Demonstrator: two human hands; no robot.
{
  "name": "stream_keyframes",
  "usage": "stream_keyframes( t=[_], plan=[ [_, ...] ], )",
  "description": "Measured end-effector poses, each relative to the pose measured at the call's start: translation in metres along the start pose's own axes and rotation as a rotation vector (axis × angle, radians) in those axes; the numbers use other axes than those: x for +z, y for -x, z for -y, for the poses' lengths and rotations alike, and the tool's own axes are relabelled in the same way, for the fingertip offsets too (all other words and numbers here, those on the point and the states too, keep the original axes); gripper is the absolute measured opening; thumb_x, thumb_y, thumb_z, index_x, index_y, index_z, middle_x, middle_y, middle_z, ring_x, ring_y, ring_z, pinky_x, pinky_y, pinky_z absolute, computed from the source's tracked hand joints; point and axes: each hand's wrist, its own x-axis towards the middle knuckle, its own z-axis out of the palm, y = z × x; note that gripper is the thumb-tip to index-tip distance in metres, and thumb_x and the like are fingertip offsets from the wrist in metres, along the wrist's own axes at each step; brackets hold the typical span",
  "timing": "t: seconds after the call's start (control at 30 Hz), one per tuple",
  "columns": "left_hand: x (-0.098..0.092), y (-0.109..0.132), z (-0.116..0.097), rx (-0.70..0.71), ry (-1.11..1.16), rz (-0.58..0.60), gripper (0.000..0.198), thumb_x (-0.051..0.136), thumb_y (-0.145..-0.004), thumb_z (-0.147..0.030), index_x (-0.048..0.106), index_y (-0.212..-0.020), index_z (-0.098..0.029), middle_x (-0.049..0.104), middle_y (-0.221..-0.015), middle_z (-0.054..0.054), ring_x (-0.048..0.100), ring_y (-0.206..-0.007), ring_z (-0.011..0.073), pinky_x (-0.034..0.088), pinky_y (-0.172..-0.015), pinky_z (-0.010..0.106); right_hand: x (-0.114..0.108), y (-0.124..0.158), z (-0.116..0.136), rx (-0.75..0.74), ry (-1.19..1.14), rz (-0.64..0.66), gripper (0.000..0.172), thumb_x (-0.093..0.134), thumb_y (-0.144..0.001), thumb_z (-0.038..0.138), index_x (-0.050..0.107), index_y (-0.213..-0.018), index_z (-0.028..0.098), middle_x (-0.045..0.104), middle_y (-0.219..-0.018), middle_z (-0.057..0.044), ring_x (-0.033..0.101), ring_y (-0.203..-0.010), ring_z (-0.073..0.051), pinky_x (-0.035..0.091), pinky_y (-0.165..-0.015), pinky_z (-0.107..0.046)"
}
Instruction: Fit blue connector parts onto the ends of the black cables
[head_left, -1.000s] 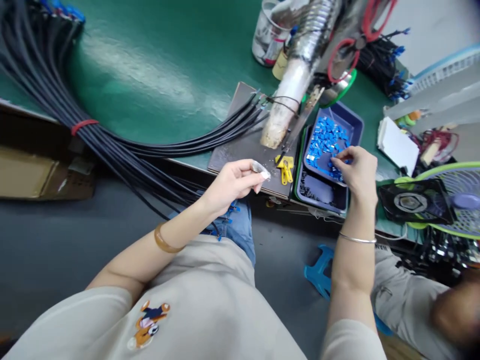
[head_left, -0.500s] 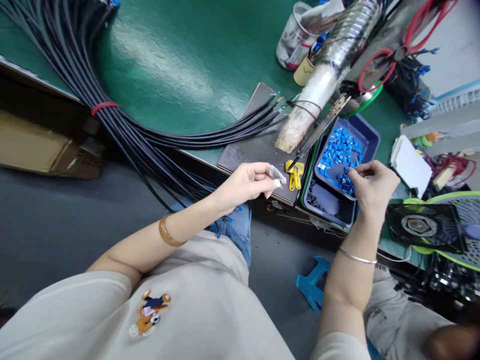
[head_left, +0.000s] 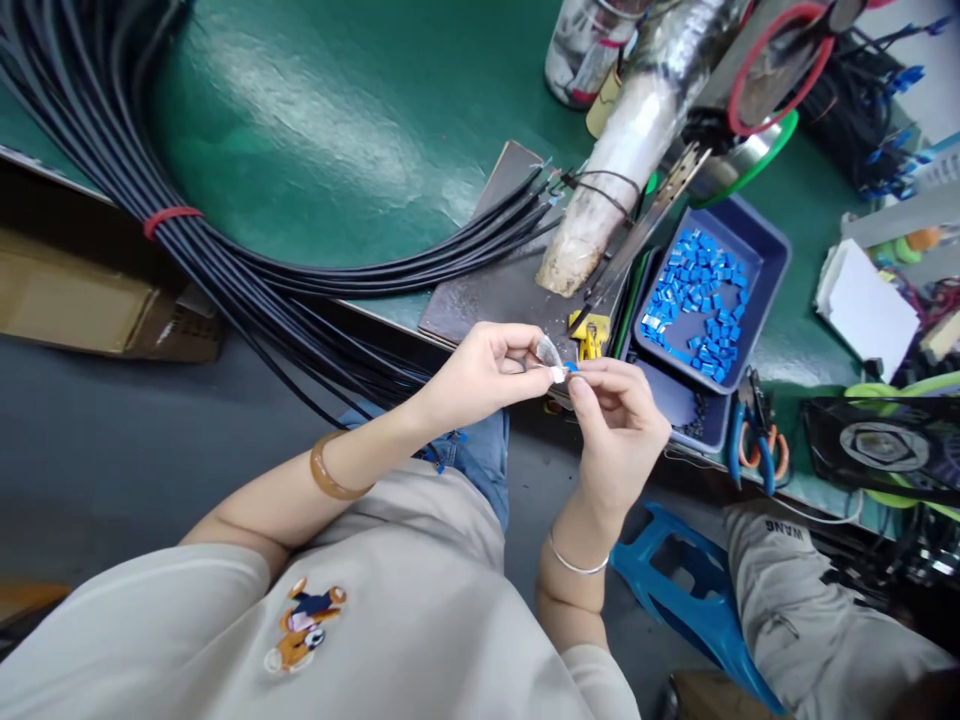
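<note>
My left hand point(head_left: 504, 372) is closed in a pinch on a small white piece point(head_left: 558, 374), and a greyish wrap covers one fingertip. Meeting it at the fingertips, my right hand point(head_left: 619, 430) pinches a small blue plastic piece point(head_left: 571, 367). The two pieces are very close together; whether they touch I cannot tell. Just beyond my hands lies a yellow-handled snipping tool point(head_left: 591, 328) on a dark board point(head_left: 480, 300). To the right, many like blue pieces point(head_left: 694, 290) lie in a dark plastic tray point(head_left: 769, 265).
Black cables point(head_left: 247, 265), tied with a red band, hang over the edge of the green table point(head_left: 315, 120). A foil-wrapped duct point(head_left: 600, 190) reaches down above the board. Pliers point(head_left: 761, 440) lie right of the trays. A blue stool point(head_left: 675, 580) and another person's leg point(head_left: 780, 570) are below right.
My right hand has come left from the blue-piece tray to my left hand, bringing a blue piece. My left hand has stayed nearly in place. The view has shifted slightly.
</note>
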Motion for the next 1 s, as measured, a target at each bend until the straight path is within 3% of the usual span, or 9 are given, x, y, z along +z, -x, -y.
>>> stream_keyframes(
  t=[0.17, 0.33, 0.53, 0.67, 0.77, 1.0],
  plan=[
    [0.001, 0.002, 0.001, 0.006, -0.046, 0.017, 0.011, 0.071, -0.074, -0.016, 0.061, -0.073, -0.012, 0.054, -0.066, -0.003, 0.046, -0.059, 0.0046, 0.036, -0.053, 0.015, -0.005, -0.006, -0.006, 0.035, -0.052, 0.093, 0.004, 0.074, -0.081, 0.020, 0.070, -0.082, 0.021, 0.068, -0.092, -0.001, 0.068, -0.086, -0.013, 0.058, -0.068, -0.024],
    [0.000, 0.005, -0.001, -0.004, -0.055, 0.042, 0.009, 0.070, -0.075, -0.016, 0.062, -0.075, -0.012, 0.052, -0.065, -0.003, 0.045, -0.058, 0.0047, 0.037, -0.052, 0.015, -0.001, -0.001, -0.002, -0.015, 0.023, 0.064, 0.004, 0.070, -0.083, 0.020, 0.067, -0.080, 0.021, 0.067, -0.096, -0.003, 0.069, -0.087, -0.016, 0.061, -0.071, -0.030],
    [0.000, 0.007, -0.006, -0.008, -0.009, 0.014, 0.008, 0.064, -0.076, -0.011, 0.057, -0.074, -0.013, 0.055, -0.065, -0.004, 0.047, -0.057, 0.0037, 0.038, -0.054, 0.014, 0.010, 0.008, 0.001, -0.241, 0.238, -0.094, 0.013, 0.070, -0.082, 0.014, 0.069, -0.087, 0.026, 0.069, -0.100, -0.002, 0.070, -0.093, -0.020, 0.061, -0.084, -0.042],
    [-0.001, 0.006, -0.008, 0.002, -0.022, -0.006, 0.012, 0.063, -0.076, -0.010, 0.053, -0.071, -0.014, 0.049, -0.062, -0.006, 0.042, -0.054, 0.0025, 0.036, -0.052, 0.013, 0.009, 0.010, 0.000, -0.375, 0.260, -0.204, 0.021, 0.067, -0.084, 0.009, 0.070, -0.096, 0.027, 0.072, -0.096, -0.002, 0.071, -0.089, -0.019, 0.062, -0.076, -0.039],
    [-0.001, 0.004, -0.010, 0.022, -0.031, -0.010, 0.011, 0.063, -0.075, -0.010, 0.054, -0.071, -0.014, 0.049, -0.061, -0.006, 0.041, -0.053, 0.0024, 0.034, -0.050, 0.013, 0.008, 0.011, -0.001, -0.495, 0.277, -0.186, 0.023, 0.067, -0.084, 0.008, 0.069, -0.099, 0.025, 0.074, -0.095, -0.002, 0.072, -0.086, -0.019, 0.062, -0.073, -0.036],
    [-0.003, -0.002, -0.008, 0.002, -0.084, -0.042, 0.007, 0.062, -0.077, -0.014, 0.061, -0.070, -0.012, 0.051, -0.057, -0.005, 0.040, -0.051, 0.0035, 0.034, -0.050, 0.016, 0.009, 0.008, -0.010, -0.297, 0.130, -0.127, 0.011, 0.060, -0.090, 0.014, 0.062, -0.093, 0.024, 0.073, -0.096, -0.003, 0.073, -0.086, -0.019, 0.063, -0.076, -0.040]
  ],
)
